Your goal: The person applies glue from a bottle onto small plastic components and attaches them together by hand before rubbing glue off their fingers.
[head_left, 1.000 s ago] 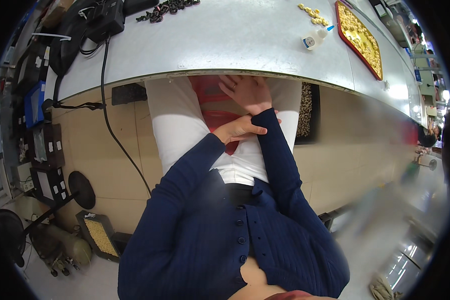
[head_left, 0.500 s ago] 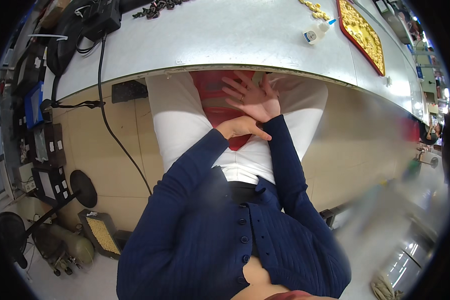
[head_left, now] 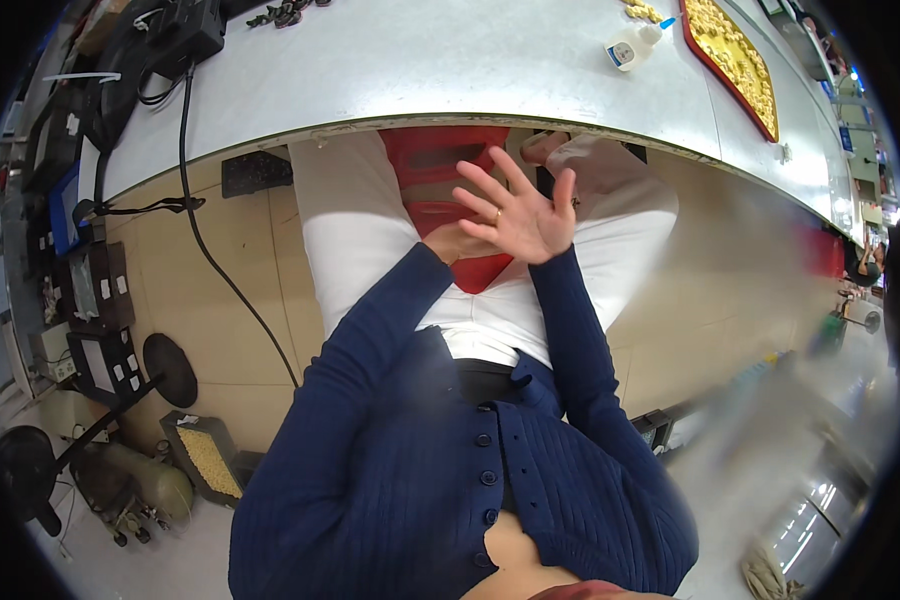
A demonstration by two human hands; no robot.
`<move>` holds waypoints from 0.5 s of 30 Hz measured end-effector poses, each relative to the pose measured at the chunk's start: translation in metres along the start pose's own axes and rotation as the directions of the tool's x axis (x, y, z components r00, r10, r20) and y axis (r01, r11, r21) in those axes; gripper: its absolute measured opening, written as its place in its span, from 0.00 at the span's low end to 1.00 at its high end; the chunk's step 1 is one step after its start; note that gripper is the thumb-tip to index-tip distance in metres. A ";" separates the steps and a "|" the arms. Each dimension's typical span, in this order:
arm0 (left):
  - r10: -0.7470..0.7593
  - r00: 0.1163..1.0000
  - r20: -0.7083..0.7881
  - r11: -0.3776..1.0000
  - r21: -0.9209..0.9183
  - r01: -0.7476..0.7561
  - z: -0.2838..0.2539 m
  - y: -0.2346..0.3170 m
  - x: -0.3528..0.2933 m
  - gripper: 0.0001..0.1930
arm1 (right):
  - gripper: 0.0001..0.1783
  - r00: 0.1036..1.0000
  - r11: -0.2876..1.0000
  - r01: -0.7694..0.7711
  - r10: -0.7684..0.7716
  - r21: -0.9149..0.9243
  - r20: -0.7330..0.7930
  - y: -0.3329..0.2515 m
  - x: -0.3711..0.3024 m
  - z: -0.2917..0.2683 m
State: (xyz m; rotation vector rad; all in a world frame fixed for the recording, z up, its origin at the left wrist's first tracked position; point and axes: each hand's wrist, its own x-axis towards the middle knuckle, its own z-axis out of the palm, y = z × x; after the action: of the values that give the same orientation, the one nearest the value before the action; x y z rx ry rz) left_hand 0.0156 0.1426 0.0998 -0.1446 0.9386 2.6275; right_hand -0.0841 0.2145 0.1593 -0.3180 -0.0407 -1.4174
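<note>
Above my lap, my right hand (head_left: 520,212) is turned palm up, its fingers spread wide with nothing in them and a ring on one finger. My left hand (head_left: 450,242) is partly behind it, near my right hand's fingers. The fingers of the left are hidden from view. Both hands are on the near side of the table edge, over white trousers (head_left: 345,220). Between the legs shows a red plastic stool (head_left: 405,160) or similar red seat.
The pale table (head_left: 420,70) carries a small white bottle with a blue tip (head_left: 625,52), a red-rimmed tray of small yellow pieces (head_left: 686,38), dark small parts (head_left: 280,14) and a black device (head_left: 185,40). Its black cable (head_left: 220,250) hangs to the left. A bin of pellets (head_left: 175,425) stands on the floor.
My right hand has moved toward my body and its palm opened more fully upward. My left hand has slid left and behind it, so its thumb no longer shows. The view has shifted slightly.
</note>
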 end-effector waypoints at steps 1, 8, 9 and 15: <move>0.016 1.000 -0.006 0.999 -0.034 -0.016 -0.001 0.000 0.000 0.27 | 0.52 0.996 0.996 0.050 -0.055 0.073 0.068 0.010 0.001 0.014; 0.086 0.996 0.021 0.995 -0.046 -0.085 0.007 0.014 0.016 0.26 | 0.56 0.916 0.993 -0.090 0.051 0.080 0.397 0.050 -0.027 0.086; 0.097 0.995 0.029 0.995 0.003 -0.097 0.007 0.015 0.015 0.26 | 0.56 0.902 0.994 -0.086 0.049 0.067 0.428 0.050 -0.028 0.089; 0.077 0.996 -0.041 0.997 0.002 -0.077 0.006 0.016 0.016 0.24 | 0.54 0.859 0.996 -0.030 -0.015 0.080 0.511 0.041 -0.025 0.094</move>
State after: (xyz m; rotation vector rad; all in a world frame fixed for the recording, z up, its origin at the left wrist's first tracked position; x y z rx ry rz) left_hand -0.0047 0.1392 0.1112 -0.1665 0.9767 2.7049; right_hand -0.0331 0.2665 0.2355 -0.6183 -0.5367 -1.2848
